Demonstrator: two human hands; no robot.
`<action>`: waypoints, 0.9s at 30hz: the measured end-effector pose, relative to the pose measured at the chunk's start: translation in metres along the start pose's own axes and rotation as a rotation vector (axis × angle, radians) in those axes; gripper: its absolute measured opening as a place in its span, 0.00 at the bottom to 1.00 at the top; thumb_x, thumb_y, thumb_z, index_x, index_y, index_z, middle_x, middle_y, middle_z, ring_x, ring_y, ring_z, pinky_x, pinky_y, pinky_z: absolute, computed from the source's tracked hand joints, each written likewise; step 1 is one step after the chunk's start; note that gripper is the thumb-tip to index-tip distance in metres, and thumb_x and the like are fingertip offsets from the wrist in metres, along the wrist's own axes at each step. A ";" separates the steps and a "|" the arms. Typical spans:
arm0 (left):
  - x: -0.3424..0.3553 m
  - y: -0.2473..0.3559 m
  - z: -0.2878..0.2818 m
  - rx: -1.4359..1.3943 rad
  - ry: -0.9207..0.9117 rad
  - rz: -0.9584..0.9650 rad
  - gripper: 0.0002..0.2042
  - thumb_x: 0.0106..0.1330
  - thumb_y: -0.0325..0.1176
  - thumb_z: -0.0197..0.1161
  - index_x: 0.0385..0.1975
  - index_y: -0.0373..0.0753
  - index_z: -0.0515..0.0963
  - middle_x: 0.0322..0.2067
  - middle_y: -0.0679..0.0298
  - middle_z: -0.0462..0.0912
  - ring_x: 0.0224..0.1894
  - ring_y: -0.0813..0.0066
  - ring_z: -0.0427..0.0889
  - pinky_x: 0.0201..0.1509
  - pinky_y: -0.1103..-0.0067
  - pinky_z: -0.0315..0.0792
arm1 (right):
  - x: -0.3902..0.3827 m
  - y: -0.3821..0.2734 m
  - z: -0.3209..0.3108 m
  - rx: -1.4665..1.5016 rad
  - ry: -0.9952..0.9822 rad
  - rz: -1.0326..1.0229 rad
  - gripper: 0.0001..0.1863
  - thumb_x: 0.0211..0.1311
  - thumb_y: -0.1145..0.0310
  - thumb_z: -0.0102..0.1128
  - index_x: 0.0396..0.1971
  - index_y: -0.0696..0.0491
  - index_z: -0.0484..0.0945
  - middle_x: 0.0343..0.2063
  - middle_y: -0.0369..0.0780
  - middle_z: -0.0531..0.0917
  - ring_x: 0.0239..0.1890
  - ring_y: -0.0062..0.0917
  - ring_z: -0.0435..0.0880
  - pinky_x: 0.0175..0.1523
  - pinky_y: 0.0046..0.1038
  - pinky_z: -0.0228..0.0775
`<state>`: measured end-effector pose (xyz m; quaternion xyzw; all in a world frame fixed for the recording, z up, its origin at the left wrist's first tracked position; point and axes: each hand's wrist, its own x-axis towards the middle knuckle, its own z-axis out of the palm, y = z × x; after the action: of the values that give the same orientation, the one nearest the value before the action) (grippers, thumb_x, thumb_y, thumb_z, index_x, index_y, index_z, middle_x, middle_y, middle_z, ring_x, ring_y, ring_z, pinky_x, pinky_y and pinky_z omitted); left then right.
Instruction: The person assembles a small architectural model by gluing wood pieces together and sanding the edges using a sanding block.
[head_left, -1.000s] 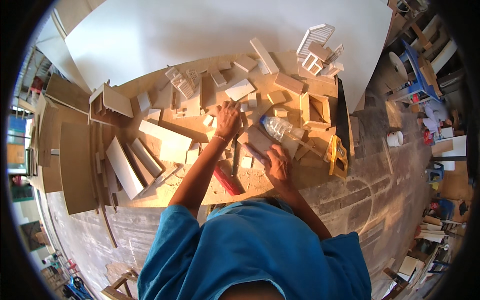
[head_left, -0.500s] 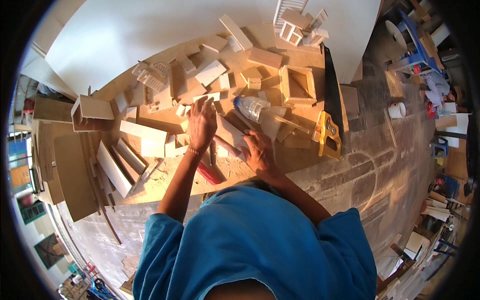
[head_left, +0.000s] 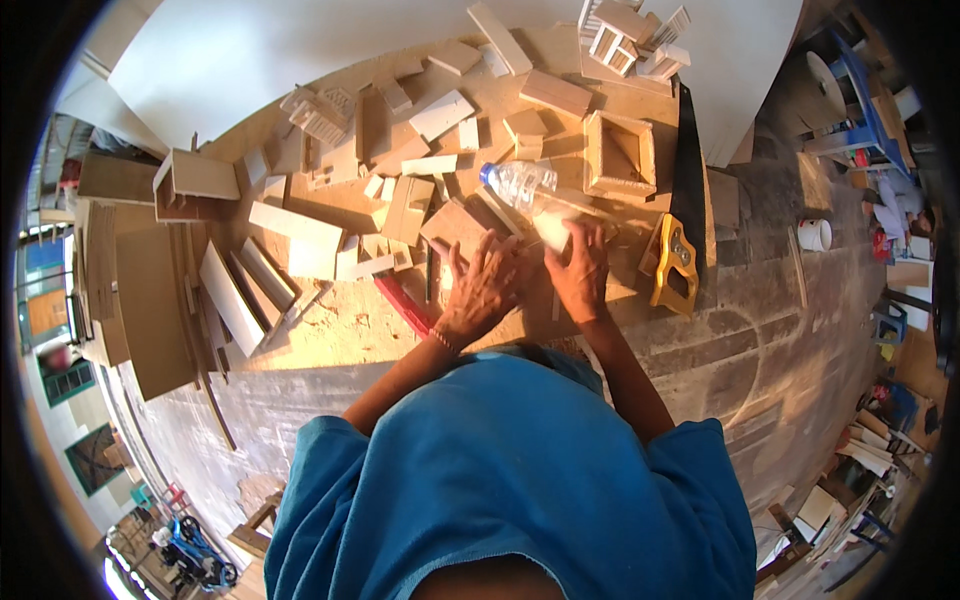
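I have the left hand (head_left: 485, 285) with fingers spread and slightly bent, tips over the edge of the brown board (head_left: 453, 224); I cannot tell how hard they press. The right hand (head_left: 580, 275) is half curled, thumb and forefinger by a blurred pale piece (head_left: 553, 230); whether they pinch it, I cannot tell.

Taking the bottle (head_left: 525, 184) as my landmark, I see the left hand has shifted from its left to its near side, and the right hand from its near side toward its near right. The purplish stick between the hands half a second ago no longer shows. I judge that attention has moved onto the board.

The board lies to the bottle's near left: flat, squared, darker than most offcuts, its near corner hidden by fingers. Farther out, I find a red handle (head_left: 402, 306) beyond the board on the bottle's near left, a box (head_left: 594, 160) on its right, and a saw (head_left: 676, 262) on its near right.
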<state>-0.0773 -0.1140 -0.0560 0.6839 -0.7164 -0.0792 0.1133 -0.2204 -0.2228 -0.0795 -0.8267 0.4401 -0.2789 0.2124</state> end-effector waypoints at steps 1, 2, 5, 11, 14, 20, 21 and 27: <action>0.002 -0.003 0.004 0.003 0.023 0.004 0.28 0.51 0.46 0.62 0.55 0.51 0.67 0.59 0.66 0.59 0.64 0.59 0.52 0.58 0.44 0.44 | 0.005 -0.001 -0.005 0.092 0.042 0.001 0.24 0.43 0.70 0.64 0.44 0.53 0.69 0.38 0.46 0.72 0.43 0.42 0.71 0.46 0.39 0.64; -0.001 -0.004 0.007 0.000 0.021 -0.005 0.28 0.51 0.46 0.62 0.55 0.51 0.67 0.59 0.66 0.59 0.64 0.59 0.52 0.58 0.44 0.44 | 0.011 -0.002 -0.013 0.116 0.062 -0.008 0.23 0.43 0.72 0.63 0.44 0.54 0.70 0.37 0.47 0.73 0.42 0.42 0.72 0.45 0.37 0.67; -0.008 -0.005 0.008 0.015 -0.004 -0.010 0.26 0.52 0.43 0.61 0.53 0.49 0.68 0.57 0.65 0.61 0.64 0.61 0.52 0.58 0.44 0.44 | 0.023 0.003 -0.036 0.164 0.092 -0.054 0.23 0.44 0.78 0.57 0.45 0.55 0.70 0.41 0.47 0.74 0.44 0.40 0.73 0.46 0.35 0.68; -0.026 -0.002 -0.012 -0.203 0.036 -0.017 0.28 0.49 0.40 0.65 0.52 0.43 0.69 0.58 0.62 0.61 0.64 0.60 0.54 0.60 0.47 0.44 | 0.006 0.019 -0.050 -0.110 -0.013 0.000 0.28 0.38 0.86 0.49 0.47 0.54 0.70 0.50 0.45 0.70 0.53 0.42 0.67 0.56 0.37 0.59; -0.031 -0.022 -0.015 -0.080 0.285 -0.184 0.25 0.52 0.38 0.63 0.51 0.37 0.68 0.55 0.55 0.65 0.59 0.56 0.62 0.61 0.57 0.49 | -0.002 -0.007 -0.045 -0.133 0.012 -0.025 0.27 0.40 0.84 0.50 0.47 0.54 0.71 0.51 0.45 0.68 0.54 0.42 0.66 0.56 0.39 0.58; -0.009 -0.083 -0.026 0.032 0.378 -0.707 0.37 0.49 0.37 0.61 0.60 0.34 0.55 0.50 0.49 0.65 0.52 0.53 0.65 0.54 0.58 0.56 | -0.008 -0.085 0.009 0.051 -0.326 -0.161 0.38 0.45 0.63 0.67 0.57 0.53 0.60 0.57 0.49 0.61 0.56 0.45 0.62 0.58 0.41 0.56; -0.010 -0.090 -0.026 0.036 0.387 -0.726 0.37 0.49 0.37 0.61 0.60 0.34 0.55 0.50 0.49 0.65 0.52 0.53 0.65 0.54 0.58 0.56 | -0.010 -0.092 0.019 -0.033 -0.390 -0.178 0.41 0.44 0.62 0.68 0.59 0.52 0.57 0.59 0.50 0.58 0.58 0.46 0.60 0.59 0.42 0.55; -0.021 -0.104 -0.018 -0.046 0.353 -0.657 0.39 0.50 0.41 0.63 0.61 0.35 0.53 0.45 0.49 0.68 0.49 0.55 0.66 0.51 0.61 0.59 | -0.007 -0.099 0.032 0.001 -0.327 -0.160 0.45 0.38 0.71 0.68 0.60 0.53 0.54 0.58 0.53 0.57 0.60 0.48 0.58 0.59 0.43 0.55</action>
<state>0.0284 -0.0977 -0.0674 0.8777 -0.4262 -0.0081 0.2190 -0.1426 -0.1613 -0.0462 -0.8933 0.3325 -0.1570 0.2584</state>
